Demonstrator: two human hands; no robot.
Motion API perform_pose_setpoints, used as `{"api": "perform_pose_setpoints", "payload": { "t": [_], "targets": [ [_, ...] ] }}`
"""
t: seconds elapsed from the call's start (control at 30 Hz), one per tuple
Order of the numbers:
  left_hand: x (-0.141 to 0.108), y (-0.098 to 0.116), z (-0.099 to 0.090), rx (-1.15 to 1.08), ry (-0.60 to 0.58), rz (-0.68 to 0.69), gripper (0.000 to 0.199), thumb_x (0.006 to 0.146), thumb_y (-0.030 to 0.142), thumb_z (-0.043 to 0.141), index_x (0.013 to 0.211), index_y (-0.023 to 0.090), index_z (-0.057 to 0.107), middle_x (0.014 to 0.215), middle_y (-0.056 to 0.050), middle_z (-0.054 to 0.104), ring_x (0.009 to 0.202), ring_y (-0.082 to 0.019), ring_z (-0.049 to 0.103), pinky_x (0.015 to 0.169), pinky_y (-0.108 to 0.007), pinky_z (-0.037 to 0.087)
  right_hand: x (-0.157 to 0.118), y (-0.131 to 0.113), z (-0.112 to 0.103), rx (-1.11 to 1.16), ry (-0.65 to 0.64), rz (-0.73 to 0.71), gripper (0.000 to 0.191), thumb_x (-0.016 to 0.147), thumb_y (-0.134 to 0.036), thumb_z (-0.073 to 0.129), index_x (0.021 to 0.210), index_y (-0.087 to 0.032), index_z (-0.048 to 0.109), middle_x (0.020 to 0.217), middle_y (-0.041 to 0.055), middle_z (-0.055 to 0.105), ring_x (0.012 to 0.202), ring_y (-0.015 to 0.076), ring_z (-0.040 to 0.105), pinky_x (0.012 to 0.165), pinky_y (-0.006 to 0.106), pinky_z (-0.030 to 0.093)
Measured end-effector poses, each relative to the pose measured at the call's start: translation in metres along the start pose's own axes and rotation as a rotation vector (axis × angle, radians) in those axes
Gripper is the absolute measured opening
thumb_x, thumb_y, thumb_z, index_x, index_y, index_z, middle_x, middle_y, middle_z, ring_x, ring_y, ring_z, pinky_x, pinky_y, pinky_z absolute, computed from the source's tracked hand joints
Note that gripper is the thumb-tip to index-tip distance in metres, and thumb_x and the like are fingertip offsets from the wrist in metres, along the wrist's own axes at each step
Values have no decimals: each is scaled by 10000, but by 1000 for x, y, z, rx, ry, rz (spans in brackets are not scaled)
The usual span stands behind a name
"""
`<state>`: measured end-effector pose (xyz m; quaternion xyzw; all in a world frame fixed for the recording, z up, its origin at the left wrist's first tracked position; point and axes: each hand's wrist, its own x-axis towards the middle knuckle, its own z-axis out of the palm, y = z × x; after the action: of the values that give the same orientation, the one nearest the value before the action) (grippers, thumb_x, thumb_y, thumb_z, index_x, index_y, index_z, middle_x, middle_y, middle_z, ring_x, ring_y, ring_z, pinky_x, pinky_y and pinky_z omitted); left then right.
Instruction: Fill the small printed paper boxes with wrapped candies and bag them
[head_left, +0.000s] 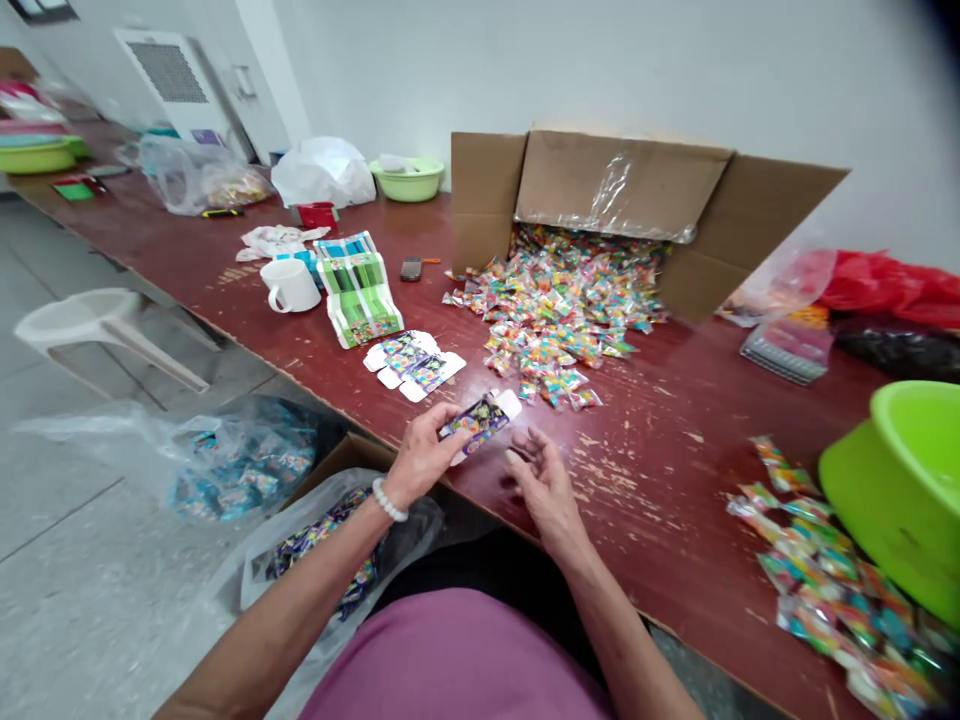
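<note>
My left hand (429, 450), with a pale beaded bracelet at the wrist, holds a small dark purple patterned carton (484, 420) over the table's front edge. A white flap stands out at the carton's right end. Just right of it is my right hand (541, 478), its fingers partly curled but apart, with nothing in them. Flat patterned cartons (416, 362) with white flaps lie on the table beyond my left hand. Past my hands, many small wrapped sweets (559, 310) spill from an open cardboard box (622, 185) lying on its side.
On the red table (645, 440) stand a white mug (291, 286), green printed sheets (360, 290) and a green tub (877, 490) beside more sweets (832, 580). Below the left edge are plastic bags of packets (240, 470) and a white stool (90, 320).
</note>
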<state>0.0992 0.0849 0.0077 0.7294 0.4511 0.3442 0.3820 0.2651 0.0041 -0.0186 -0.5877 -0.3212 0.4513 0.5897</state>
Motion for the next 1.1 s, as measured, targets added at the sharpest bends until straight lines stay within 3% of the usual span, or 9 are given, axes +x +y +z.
{"api": "perform_pose_setpoints", "payload": {
  "t": [0.1,0.23,0.33,0.47,0.6,0.73,0.83,0.93,1.1],
  "targets": [
    [-19,12,-2,-330,-240,-199,238,787,327,734,927,154,650,859,-24,698,759,-162,647,710,-265,503,-7,-12,0,133,-7,-32,453,803,-484,714,1139,-201,601,999,48,704,682,130,621,576,231,489],
    [-43,26,1,-877,-733,-467,456,700,361,814,1076,140,680,985,-97,728,852,-212,696,788,-314,531,-21,-28,-1,164,-191,-69,290,850,-440,697,1010,-203,649,791,-4,685,659,125,616,609,223,514],
    [-51,36,8,-1022,-878,-486,447,643,426,844,929,98,739,881,-134,746,784,-230,718,739,-297,549,-32,-38,-2,140,-318,-31,285,878,-443,672,1041,-211,643,815,2,686,592,102,615,517,191,500],
    [-58,46,17,-1002,-717,-445,424,663,497,817,732,89,722,670,-100,712,577,-185,687,567,-249,539,-43,-46,-1,200,-415,40,360,905,-461,630,1179,-232,586,920,23,700,370,54,538,324,175,411],
    [-61,48,21,-905,-491,-422,471,654,543,818,651,102,654,527,-41,639,393,-142,600,397,-215,476,-47,-50,0,272,-449,35,365,908,-405,648,1226,-244,567,942,16,687,386,63,577,383,205,488],
    [-63,47,21,-858,-377,-411,478,639,539,838,751,115,649,529,-21,644,378,-143,588,379,-233,496,-50,-48,-1,290,-494,55,329,927,-404,628,1189,-209,586,656,-45,611,408,105,591,445,234,500],
    [-63,47,23,-835,-337,-499,466,692,539,805,855,131,648,575,-19,664,422,-159,620,416,-265,527,-51,-42,-2,251,-515,80,325,930,-445,612,1115,-178,618,527,-73,510,407,115,563,439,225,460],
    [-61,48,26,-800,-325,-515,462,740,559,759,847,125,645,606,-22,658,482,-147,624,487,-271,537,-48,-35,-3,184,-430,48,301,916,-464,617,1018,-181,636,529,-70,506,406,102,514,426,216,425],
    [-58,45,26,-638,-266,-320,352,774,407,776,963,137,653,903,-44,711,790,-150,660,743,-256,532,-39,-35,-8,-85,-95,-158,311,907,-454,609,803,-165,655,709,0,626,616,116,551,581,226,463]
  ]
}}
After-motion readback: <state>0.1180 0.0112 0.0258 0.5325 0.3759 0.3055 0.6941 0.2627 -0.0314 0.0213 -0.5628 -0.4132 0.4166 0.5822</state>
